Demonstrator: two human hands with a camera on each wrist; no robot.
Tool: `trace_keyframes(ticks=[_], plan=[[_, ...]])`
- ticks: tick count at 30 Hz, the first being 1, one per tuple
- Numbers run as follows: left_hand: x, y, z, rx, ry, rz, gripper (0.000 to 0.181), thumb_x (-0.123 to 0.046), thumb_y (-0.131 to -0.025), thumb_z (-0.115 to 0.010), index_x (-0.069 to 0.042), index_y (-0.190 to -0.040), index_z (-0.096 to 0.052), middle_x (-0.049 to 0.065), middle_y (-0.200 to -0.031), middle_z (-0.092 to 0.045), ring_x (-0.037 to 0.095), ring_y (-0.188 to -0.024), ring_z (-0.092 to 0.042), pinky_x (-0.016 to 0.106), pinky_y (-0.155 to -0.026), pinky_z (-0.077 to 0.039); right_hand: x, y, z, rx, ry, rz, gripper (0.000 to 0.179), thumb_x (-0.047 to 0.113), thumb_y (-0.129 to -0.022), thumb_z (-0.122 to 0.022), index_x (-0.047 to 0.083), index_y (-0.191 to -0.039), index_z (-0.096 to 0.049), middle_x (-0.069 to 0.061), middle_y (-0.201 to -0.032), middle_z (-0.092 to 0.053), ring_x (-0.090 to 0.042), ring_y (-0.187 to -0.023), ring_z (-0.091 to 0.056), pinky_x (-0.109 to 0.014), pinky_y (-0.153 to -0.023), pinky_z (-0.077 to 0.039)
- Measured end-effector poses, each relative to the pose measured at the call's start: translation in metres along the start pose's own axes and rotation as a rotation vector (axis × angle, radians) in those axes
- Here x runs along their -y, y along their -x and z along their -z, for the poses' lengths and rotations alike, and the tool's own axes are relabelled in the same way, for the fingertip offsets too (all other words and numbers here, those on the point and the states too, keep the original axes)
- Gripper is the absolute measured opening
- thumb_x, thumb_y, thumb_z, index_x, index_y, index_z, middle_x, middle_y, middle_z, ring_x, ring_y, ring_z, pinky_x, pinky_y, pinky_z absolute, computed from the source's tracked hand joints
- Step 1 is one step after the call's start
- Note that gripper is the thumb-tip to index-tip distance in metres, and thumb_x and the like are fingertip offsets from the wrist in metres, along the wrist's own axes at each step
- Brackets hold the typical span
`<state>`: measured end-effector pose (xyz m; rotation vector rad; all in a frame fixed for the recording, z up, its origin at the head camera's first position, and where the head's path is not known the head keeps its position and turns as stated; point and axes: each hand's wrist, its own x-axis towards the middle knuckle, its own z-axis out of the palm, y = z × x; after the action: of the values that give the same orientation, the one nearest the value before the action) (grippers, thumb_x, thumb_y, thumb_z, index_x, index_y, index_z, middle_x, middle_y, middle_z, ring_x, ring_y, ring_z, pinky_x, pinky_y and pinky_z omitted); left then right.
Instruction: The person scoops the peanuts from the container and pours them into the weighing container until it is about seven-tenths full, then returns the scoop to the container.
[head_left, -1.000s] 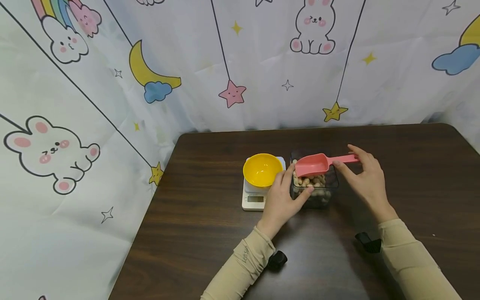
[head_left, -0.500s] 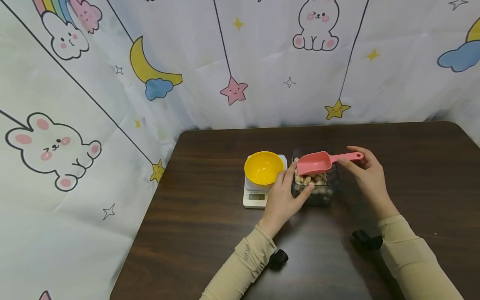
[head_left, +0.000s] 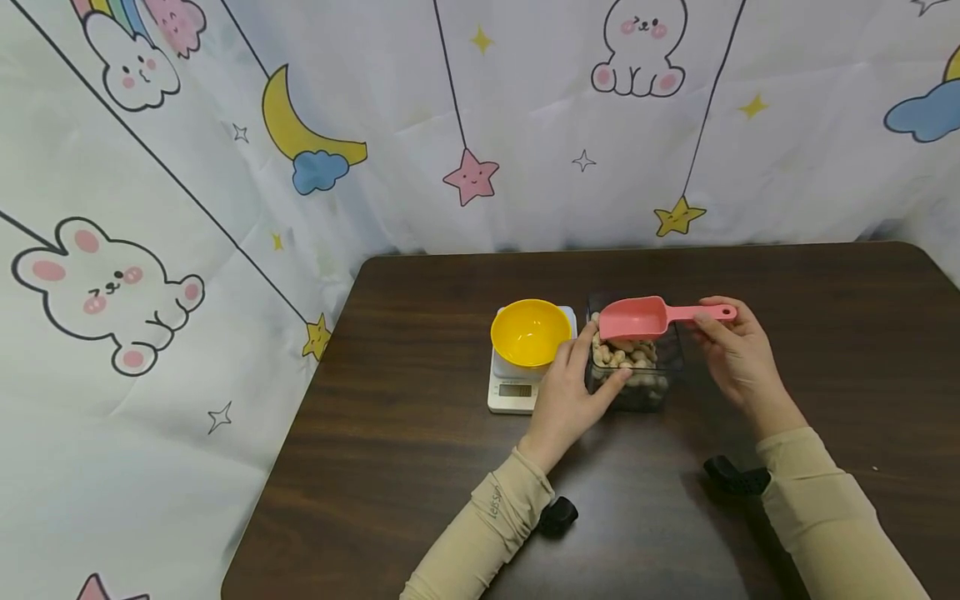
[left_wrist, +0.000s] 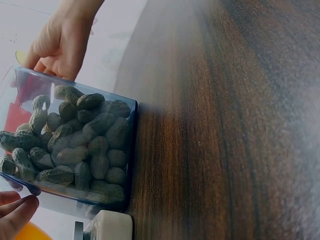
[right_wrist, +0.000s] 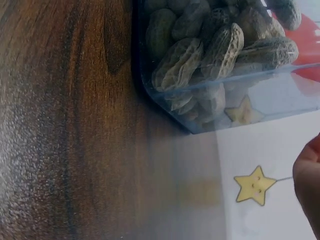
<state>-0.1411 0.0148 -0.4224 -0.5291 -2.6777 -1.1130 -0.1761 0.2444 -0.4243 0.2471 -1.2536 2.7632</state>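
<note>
My right hand (head_left: 738,367) pinches the handle of a pink scoop (head_left: 633,318), whose bowl lies level over the open top of a clear, dark-tinted container (head_left: 637,400). Unshelled peanuts (head_left: 622,357) fill much of that container; its walls show them plainly in the left wrist view (left_wrist: 98,157). Spread at the container's near left corner, my left hand (head_left: 566,400) grips it with the thumb on the front rim and fingers along the left side. In the right wrist view, only part of the right hand (right_wrist: 307,185) shows, beside the container wall.
Close on the container's left, a white kitchen scale (head_left: 512,404) bears a yellow bowl (head_left: 530,333). Everything stands on a dark wooden table (head_left: 390,442). A white cloth (head_left: 405,108) printed with cartoons hangs behind and to the left.
The scoop has shifted slightly right and up over the container. My right hand now holds its handle further toward the scoop's bowl, with the handle's end sticking out. The left hand stays put.
</note>
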Motion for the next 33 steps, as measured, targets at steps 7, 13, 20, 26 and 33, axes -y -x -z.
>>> trace_keyframes(ticks=[7, 13, 20, 26, 33], plan=[[0.0, -0.001, -0.001, 0.006, -0.003, 0.006, 0.072, -0.053, -0.088, -0.055, -0.019, -0.147, -0.029, 0.007, -0.126, -0.052, 0.02, -0.105, -0.06, 0.031, -0.089, -0.053, 0.0, 0.001, 0.005, 0.062, -0.076, -0.002, 0.025, -0.006, -0.094, -0.04, 0.001, -0.108, -0.06, -0.01, -0.094, -0.068, -0.018, -0.083, -0.068, -0.022, -0.073, -0.055], [0.0, -0.001, -0.002, -0.003, -0.022, -0.007, 0.072, -0.053, -0.088, -0.054, -0.017, -0.146, -0.031, 0.008, -0.126, -0.052, 0.02, -0.104, -0.061, 0.032, -0.086, -0.054, 0.007, 0.0, 0.002, 0.076, -0.144, 0.016, 0.023, -0.005, -0.094, -0.041, -0.002, -0.108, -0.059, -0.014, -0.092, -0.069, -0.022, -0.08, -0.069, -0.025, -0.072, -0.056], [0.0, 0.0, -0.002, 0.003, -0.011, 0.009, 0.072, -0.055, -0.088, -0.053, -0.019, -0.147, -0.029, 0.007, -0.13, -0.052, 0.02, -0.107, -0.061, 0.033, -0.087, -0.054, 0.023, -0.006, -0.004, 0.162, -0.174, 0.027, 0.025, -0.011, -0.093, -0.039, -0.005, -0.109, -0.057, -0.016, -0.095, -0.067, -0.025, -0.083, -0.069, -0.028, -0.077, -0.057], [0.001, 0.0, -0.002, 0.02, -0.013, 0.015, 0.073, -0.056, -0.088, -0.052, -0.022, -0.148, -0.027, 0.008, -0.13, -0.052, 0.02, -0.103, -0.062, 0.031, -0.084, -0.054, 0.039, -0.01, -0.014, 0.173, -0.13, 0.056, 0.024, -0.013, -0.091, -0.041, -0.008, -0.108, -0.057, -0.016, -0.095, -0.064, -0.025, -0.083, -0.068, -0.028, -0.079, -0.057], [0.0, 0.0, 0.001, 0.041, -0.001, 0.033, 0.073, -0.055, -0.088, -0.052, -0.021, -0.148, -0.027, 0.01, -0.126, -0.055, 0.02, -0.093, -0.063, 0.032, -0.078, -0.055, 0.053, -0.013, -0.026, 0.192, -0.024, 0.067, 0.027, -0.016, -0.09, -0.042, -0.009, -0.111, -0.057, -0.015, -0.093, -0.065, -0.024, -0.079, -0.068, -0.027, -0.077, -0.057]])
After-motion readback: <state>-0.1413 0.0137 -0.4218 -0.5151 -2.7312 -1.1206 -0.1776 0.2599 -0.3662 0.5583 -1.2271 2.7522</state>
